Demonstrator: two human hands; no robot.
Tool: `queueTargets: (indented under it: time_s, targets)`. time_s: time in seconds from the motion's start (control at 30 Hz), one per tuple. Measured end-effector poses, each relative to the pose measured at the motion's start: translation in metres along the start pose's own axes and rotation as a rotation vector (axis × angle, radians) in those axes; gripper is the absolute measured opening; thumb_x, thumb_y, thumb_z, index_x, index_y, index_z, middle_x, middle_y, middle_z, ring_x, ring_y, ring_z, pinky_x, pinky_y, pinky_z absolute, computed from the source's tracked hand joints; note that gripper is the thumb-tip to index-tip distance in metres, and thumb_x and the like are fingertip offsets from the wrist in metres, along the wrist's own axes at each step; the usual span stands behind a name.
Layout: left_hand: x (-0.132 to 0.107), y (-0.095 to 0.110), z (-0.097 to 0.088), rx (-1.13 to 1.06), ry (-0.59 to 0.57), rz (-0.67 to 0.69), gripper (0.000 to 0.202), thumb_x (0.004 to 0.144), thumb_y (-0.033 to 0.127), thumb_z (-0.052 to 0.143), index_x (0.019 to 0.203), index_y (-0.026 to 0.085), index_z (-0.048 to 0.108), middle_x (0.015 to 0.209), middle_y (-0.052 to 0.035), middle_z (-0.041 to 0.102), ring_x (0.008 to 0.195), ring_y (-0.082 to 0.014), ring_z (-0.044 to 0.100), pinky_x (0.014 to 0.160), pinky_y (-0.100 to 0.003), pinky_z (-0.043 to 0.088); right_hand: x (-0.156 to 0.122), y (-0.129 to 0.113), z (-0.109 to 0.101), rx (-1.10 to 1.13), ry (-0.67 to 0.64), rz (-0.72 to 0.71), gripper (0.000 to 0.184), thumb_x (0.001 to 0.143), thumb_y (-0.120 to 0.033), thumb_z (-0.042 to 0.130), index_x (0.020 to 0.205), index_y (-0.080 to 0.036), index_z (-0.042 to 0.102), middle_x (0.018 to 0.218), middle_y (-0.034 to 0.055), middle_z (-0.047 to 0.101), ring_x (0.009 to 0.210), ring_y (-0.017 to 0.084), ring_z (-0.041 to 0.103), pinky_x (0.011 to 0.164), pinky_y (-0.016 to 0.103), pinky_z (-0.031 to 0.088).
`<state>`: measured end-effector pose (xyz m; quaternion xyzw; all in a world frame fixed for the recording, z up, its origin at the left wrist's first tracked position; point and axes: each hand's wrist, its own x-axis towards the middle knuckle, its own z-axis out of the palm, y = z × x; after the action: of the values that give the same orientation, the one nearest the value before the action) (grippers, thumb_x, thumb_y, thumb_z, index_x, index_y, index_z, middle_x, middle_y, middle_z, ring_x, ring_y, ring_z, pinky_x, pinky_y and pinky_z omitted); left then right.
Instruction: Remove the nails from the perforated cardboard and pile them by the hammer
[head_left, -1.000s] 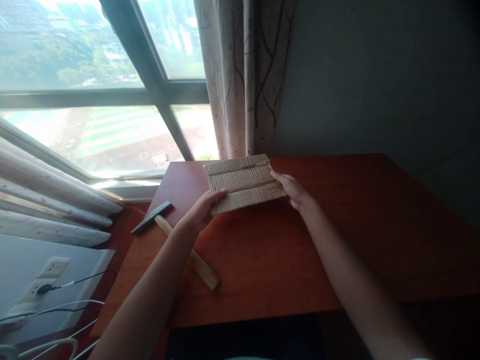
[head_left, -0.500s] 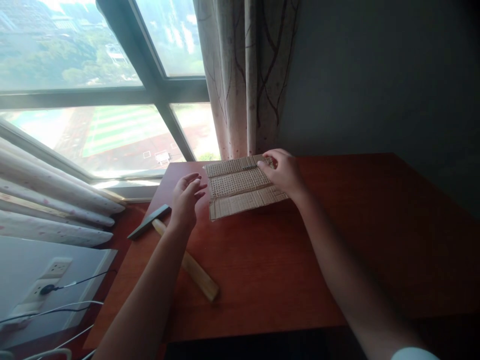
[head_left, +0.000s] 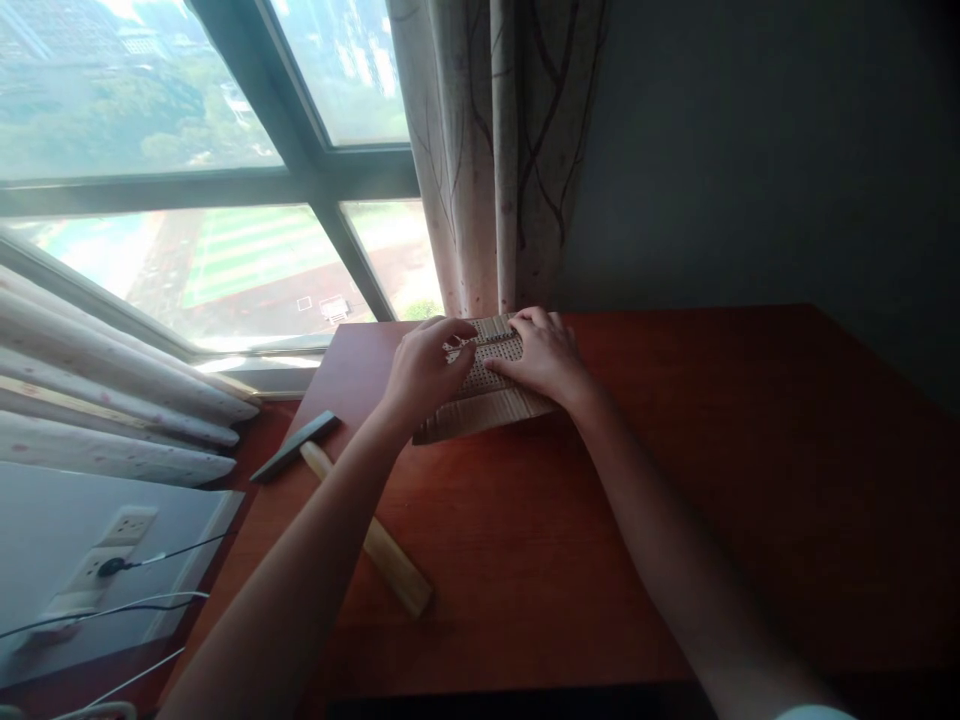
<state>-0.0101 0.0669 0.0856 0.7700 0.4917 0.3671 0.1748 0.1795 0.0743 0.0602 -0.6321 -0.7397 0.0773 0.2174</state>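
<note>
A piece of brown cardboard (head_left: pixel 487 408), folded in strips and dotted with rows of small holes, is between my hands near the far edge of the table. My left hand (head_left: pixel 429 368) curls over its left part, thumb and index finger apart on the upper side. At the right part, my right hand (head_left: pixel 546 358) grips it, thumb on top and fingers toward the far edge. A short row of small dark things shows near the right fingertips, too small to name. A hammer (head_left: pixel 397 568) with a wooden handle lies left, partly behind my left forearm.
The reddish-brown wooden table (head_left: pixel 525 580) carries these things. A window (head_left: pixel 255 250) and a patterned curtain (head_left: pixel 469 200) stand behind it. At lower left, cables run from a wall socket (head_left: pixel 112 565) beside the table's edge.
My left hand has moved right from beside the cardboard and now covers its left part. My right hand has lowered its fingers flatter onto the cardboard. The view has shifted slightly.
</note>
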Motion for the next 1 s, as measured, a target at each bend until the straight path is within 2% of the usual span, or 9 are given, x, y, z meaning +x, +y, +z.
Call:
queueTargets:
  time_s: [0.13,0.27,0.57,0.67,0.77,0.87,1.0]
  targets:
    - [0.022,0.000,0.014,0.248,-0.082,0.011,0.016,0.083,0.023,0.063,0.094,0.023,0.074,0.094,-0.0072,0.070,0.081,-0.0227,0.062,0.075,-0.035,0.046,-0.001,-0.002,0.000,-0.008,0.000,0.000,0.065,0.082,-0.067,0.064,0.127,-0.021,0.063,0.140,0.0119,0.056,0.125,0.036,0.048,0.096,0.051,0.042]
    - [0.032,-0.003,0.021,0.374,-0.146,0.016,0.014,0.082,0.025,0.064,0.090,0.024,0.076,0.096,-0.0093,0.069,0.084,-0.0263,0.063,0.073,-0.035,0.045,-0.004,-0.005,-0.002,-0.030,0.009,-0.010,0.060,0.085,-0.067,0.060,0.123,-0.021,0.065,0.139,0.0124,0.057,0.123,0.035,0.048,0.096,0.051,0.042]
    - [0.038,-0.010,0.022,0.353,-0.162,0.030,0.012,0.087,0.023,0.062,0.087,0.024,0.074,0.099,-0.0089,0.065,0.088,-0.0259,0.062,0.073,-0.033,0.044,-0.006,-0.008,-0.006,-0.054,-0.011,-0.021,0.060,0.089,-0.065,0.057,0.127,-0.019,0.063,0.142,0.0133,0.055,0.126,0.035,0.046,0.098,0.051,0.041]
    - [0.042,-0.011,0.022,0.267,-0.100,0.070,0.010,0.088,0.021,0.061,0.089,0.022,0.070,0.102,-0.0087,0.065,0.084,-0.0223,0.061,0.074,-0.032,0.045,-0.006,-0.008,-0.006,-0.062,-0.019,-0.010,0.062,0.089,-0.065,0.056,0.131,-0.019,0.060,0.145,0.0150,0.051,0.128,0.036,0.045,0.099,0.051,0.040]
    - [0.050,-0.004,0.016,0.101,0.053,0.086,0.005,0.090,0.018,0.058,0.090,0.020,0.063,0.095,-0.0068,0.065,0.080,-0.0184,0.061,0.074,-0.031,0.046,-0.005,-0.007,-0.004,-0.050,-0.017,-0.008,0.065,0.088,-0.067,0.056,0.132,-0.019,0.060,0.147,0.0156,0.050,0.128,0.037,0.045,0.100,0.053,0.039]
    - [0.056,0.007,0.002,-0.141,0.202,0.055,0.005,0.092,0.020,0.057,0.087,0.019,0.056,0.086,-0.0044,0.066,0.073,-0.0153,0.064,0.067,-0.028,0.048,-0.004,-0.006,-0.003,-0.030,-0.001,-0.019,0.064,0.087,-0.068,0.056,0.130,-0.021,0.061,0.143,0.0152,0.053,0.127,0.038,0.046,0.099,0.054,0.039]
    - [0.046,0.014,-0.023,-0.392,0.295,0.013,0.011,0.086,0.019,0.064,0.082,0.020,0.054,0.081,-0.0030,0.068,0.068,-0.0126,0.064,0.062,-0.025,0.049,-0.004,-0.005,-0.003,-0.025,-0.011,-0.023,0.064,0.088,-0.068,0.056,0.130,-0.020,0.062,0.142,0.0149,0.054,0.127,0.038,0.046,0.100,0.054,0.039]
